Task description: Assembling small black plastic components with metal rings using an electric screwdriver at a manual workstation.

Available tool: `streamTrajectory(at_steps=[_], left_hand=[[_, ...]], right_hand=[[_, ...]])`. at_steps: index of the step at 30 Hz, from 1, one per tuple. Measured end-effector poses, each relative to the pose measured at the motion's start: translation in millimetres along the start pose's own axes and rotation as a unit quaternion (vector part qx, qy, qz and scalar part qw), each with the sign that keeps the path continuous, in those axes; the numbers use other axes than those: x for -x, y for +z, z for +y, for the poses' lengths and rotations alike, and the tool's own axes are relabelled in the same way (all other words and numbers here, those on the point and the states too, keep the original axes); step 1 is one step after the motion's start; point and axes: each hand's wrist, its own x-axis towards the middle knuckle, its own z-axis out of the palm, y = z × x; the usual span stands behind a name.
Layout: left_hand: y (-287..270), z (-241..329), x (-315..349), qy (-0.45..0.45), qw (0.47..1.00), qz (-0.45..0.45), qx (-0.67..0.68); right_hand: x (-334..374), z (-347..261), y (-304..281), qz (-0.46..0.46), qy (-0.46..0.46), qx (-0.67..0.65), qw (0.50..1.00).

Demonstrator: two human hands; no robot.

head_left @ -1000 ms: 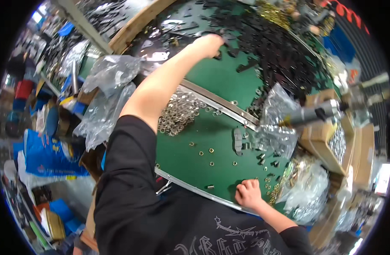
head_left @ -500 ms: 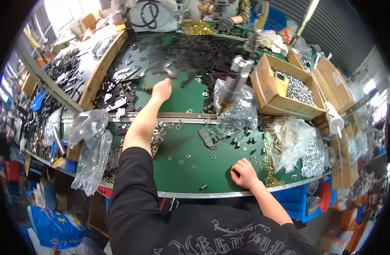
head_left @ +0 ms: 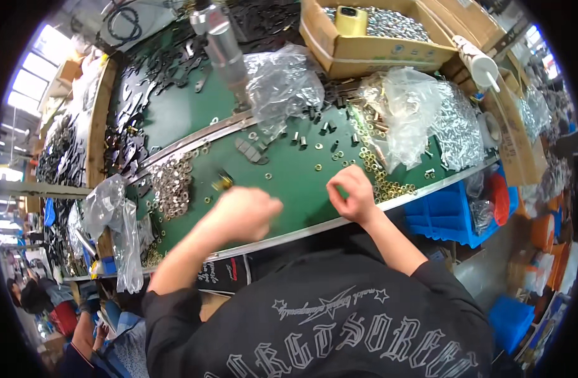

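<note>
My left hand (head_left: 248, 211) is closed and smeared by motion over the near part of the green bench. Beside its upper left edge is a blurred small brass-and-dark part (head_left: 223, 182); I cannot tell how the fingers meet it. Curled near the front edge, my right hand (head_left: 353, 192) has thumb and forefinger drawn together, and whatever they hold is hidden. Brass-coloured nuts or rings (head_left: 389, 188) lie just right of it. A dark flat plate (head_left: 250, 151) rests beyond both hands, and a heap of metal rings (head_left: 173, 186) lies left of my left hand.
A metal tool head (head_left: 223, 53) hangs above the bench by a clear plastic bag (head_left: 282, 85). A cardboard box (head_left: 377, 60) holds small metal parts and a yellow container (head_left: 350, 22). A metal rail (head_left: 194, 140) crosses the bench. A blue crate (head_left: 443, 217) sits below the edge.
My left hand has drawn back from the far side of the bench toward me. The view has shifted right and nearer my body. My right hand stays curled by the front edge.
</note>
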Motion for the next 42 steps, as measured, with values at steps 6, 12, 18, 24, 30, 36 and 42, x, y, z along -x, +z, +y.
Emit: streamTrajectory(at_steps=[6, 12, 18, 24, 30, 36, 42], left_hand=[[74.3, 27.9, -48.4, 0.061, 0.996, 0.071, 0.001], [77.9, 13.6, -47.1, 0.076, 0.989, 0.115, 0.047], [54.1, -6.4, -34.4, 0.097, 0.968, 0.215, 0.084], [49.1, -4.0, -38.4, -0.054, 0.907, 0.394, 0.141], [47.5, 16.6, -55.2, -0.056, 0.916, 0.375, 0.13], [49.2, 16.2, -68.3, -0.033, 0.932, 0.335, 0.135], [58.8, -4.3, -111.9, -0.108, 0.939, 0.306, 0.115]], right_hand=[[1.5, 41.2, -33.2, 0.067, 0.186, 0.125, 0.972], [-28.3, 77.3, -44.3, -0.084, 0.201, 0.169, 0.961], [-23.2, 86.8, -10.8, -0.102, 0.17, 0.241, 0.95], [-29.0, 69.9, 7.1, -0.097, 0.091, 0.176, 0.975], [-36.0, 94.0, -51.4, -0.017, 0.225, 0.224, 0.948], [-18.3, 116.4, -100.5, -0.023, 0.19, 0.295, 0.936], [-20.2, 85.1, -64.8, -0.073, 0.118, 0.276, 0.951]])
